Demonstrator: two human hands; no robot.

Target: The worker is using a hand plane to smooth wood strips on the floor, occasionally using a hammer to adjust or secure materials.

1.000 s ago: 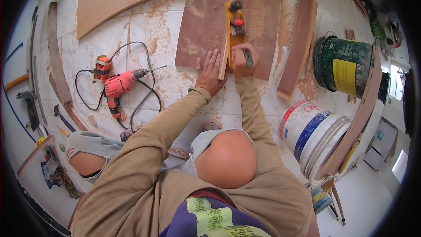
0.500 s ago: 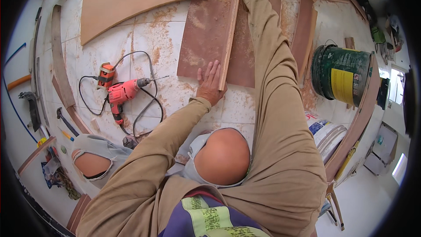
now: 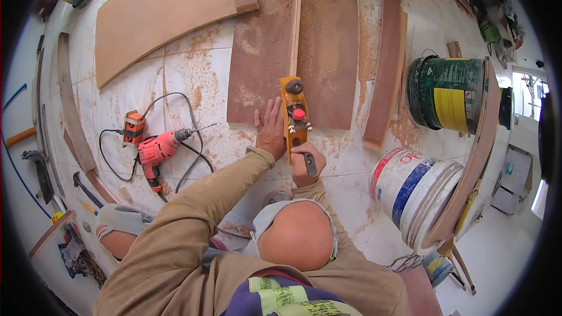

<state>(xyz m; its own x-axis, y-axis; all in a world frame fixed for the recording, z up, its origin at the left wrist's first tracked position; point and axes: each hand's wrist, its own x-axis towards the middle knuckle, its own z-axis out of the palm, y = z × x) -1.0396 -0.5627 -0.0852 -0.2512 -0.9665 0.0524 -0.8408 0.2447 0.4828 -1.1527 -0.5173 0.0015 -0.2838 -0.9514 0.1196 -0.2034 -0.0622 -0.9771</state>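
Note:
An orange hand plane (image 3: 294, 111) with a dark front knob and a red part on top rests on the near end of a narrow wood strip (image 3: 296, 29). My right hand (image 3: 307, 164) is closed around the plane's dark rear handle. Fingers stretched forward, my left hand (image 3: 271, 131) lies flat on the near edge of a reddish-brown board (image 3: 257, 82), close against the left side of the plane. Its thumb is hidden by the plane. The strip stands on the board, and wood shavings (image 3: 328, 41) are scattered over it.
A red drill (image 3: 158, 149) with its cord and an orange socket box (image 3: 134, 127) lie left. A large curved panel (image 3: 170, 17) sits far left. At right are a green bucket (image 3: 448, 93), a white bucket (image 3: 415, 193) on its side and a reddish plank (image 3: 383, 76).
My right hand has drawn the plane from the strip's far end back to its near end. My left hand stays beside the strip. The view has shifted slightly.

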